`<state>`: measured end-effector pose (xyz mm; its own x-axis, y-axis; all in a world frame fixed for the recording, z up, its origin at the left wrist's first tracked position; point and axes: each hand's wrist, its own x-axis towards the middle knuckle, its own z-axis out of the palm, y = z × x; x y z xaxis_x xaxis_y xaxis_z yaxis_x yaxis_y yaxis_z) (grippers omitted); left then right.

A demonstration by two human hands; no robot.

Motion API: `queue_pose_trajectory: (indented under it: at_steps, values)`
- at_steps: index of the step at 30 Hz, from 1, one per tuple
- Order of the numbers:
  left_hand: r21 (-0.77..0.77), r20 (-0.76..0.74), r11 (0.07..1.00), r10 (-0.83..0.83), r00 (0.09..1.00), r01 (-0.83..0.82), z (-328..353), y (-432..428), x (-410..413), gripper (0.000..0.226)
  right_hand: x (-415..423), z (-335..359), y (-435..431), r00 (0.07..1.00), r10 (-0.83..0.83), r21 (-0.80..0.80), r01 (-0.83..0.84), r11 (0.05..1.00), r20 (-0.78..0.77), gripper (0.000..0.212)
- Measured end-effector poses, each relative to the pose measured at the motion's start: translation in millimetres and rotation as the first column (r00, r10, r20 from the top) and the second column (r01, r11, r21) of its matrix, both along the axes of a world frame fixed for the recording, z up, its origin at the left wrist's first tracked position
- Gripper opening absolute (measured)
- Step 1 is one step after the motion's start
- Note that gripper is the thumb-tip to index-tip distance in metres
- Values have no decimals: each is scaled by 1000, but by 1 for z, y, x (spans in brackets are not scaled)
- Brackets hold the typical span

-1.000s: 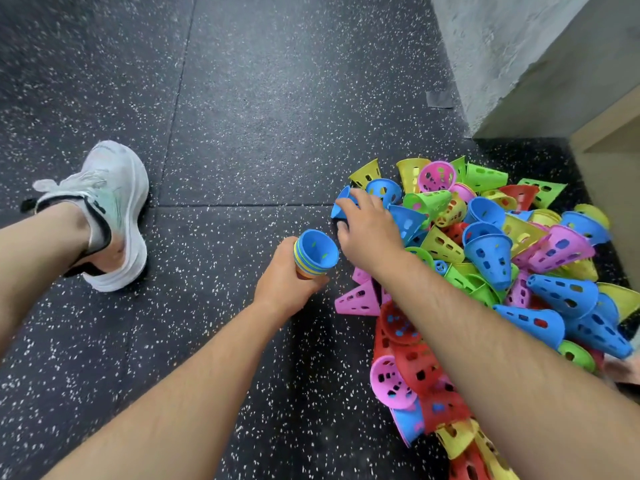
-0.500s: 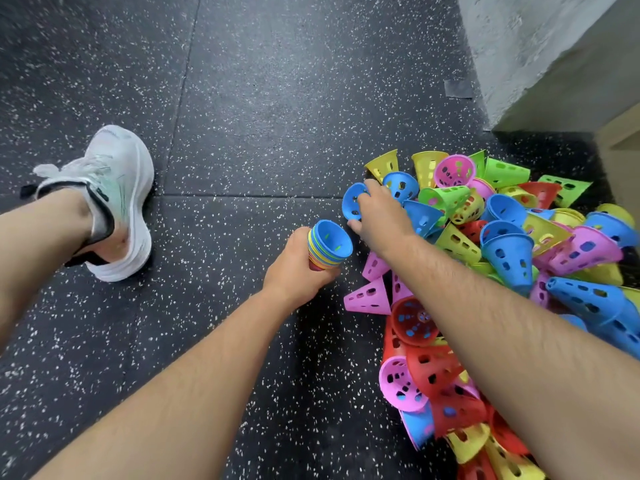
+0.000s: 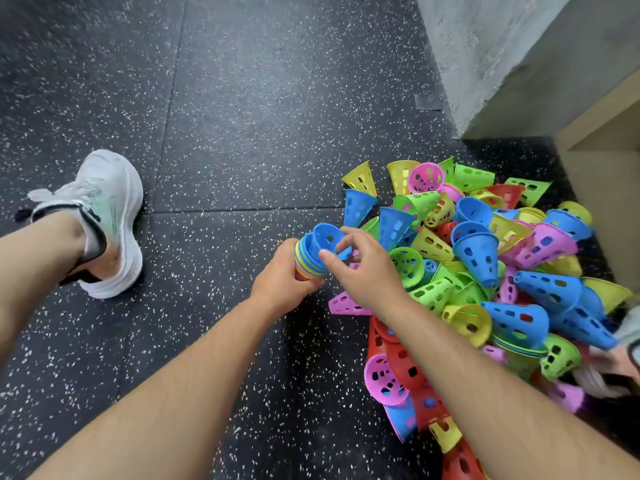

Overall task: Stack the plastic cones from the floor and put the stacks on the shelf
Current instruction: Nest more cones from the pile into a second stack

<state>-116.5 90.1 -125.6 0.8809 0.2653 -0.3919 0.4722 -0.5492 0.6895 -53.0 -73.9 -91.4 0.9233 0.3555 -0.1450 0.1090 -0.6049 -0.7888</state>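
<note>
Right hand [image 3: 363, 271]: thumb and fingers [image 3: 360, 236] pinch the wide rim of a blue cone [image 3: 323, 239]; the other fingers are loosely curled behind.
Blue cone: tilted, its narrow end partly inside the mouth of the stack [image 3: 306, 261], not yet seated flush.
Left hand [image 3: 282, 284]: wrapped round the lower part of the stack, holding it just above the floor [image 3: 242, 133], mouth towards the right hand.
Stack: several nested cones, with yellow, blue and red rims showing as thin bands; it is just beside the near edge of the pile [image 3: 485, 258].
Pile: many loose perforated cones (blue, green, yellow, pink, red) lying every way on the floor, a few already nested in twos and threes.
Surroundings: a white shoe [image 3: 107, 216] well apart to the left; a grey wall [image 3: 485, 46] behind the pile; a pale wooden board at the far right that I take to be the shelf [image 3: 604, 147].
Progress: early, by my judgement, as most cones are loose and no stack shows on the shelf.
Risk, jamming: pushed in at this tilt, the cone may wedge crooked against the rim below and leave the stack bent.
Risk, dropping: the pinch is only on a thin rim, so a hurried push could flick the cone out of the hand.
Risk, scatter: the right forearm passes close over the pile and could knock cones away.
</note>
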Motion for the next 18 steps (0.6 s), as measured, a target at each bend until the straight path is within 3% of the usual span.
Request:
queue_pose_trajectory:
  at_steps: [11, 15, 18]
  values:
    - [-62, 11, 998, 32, 999, -31, 1, 0, -1, 64, 6, 2, 14, 973, 179, -168, -203, 965, -143, 61]
    - [-73, -19, 995, 66, 998, -67, -5, 3, 3, 60, 38, 8, 19, 980, 199, -230, -198, 953, -17, 60]
    - [-62, -31, 996, 62, 998, -63, -8, 3, 6, 58, 81, 5, 28, 954, 209, -366, -119, 923, 217, 47]
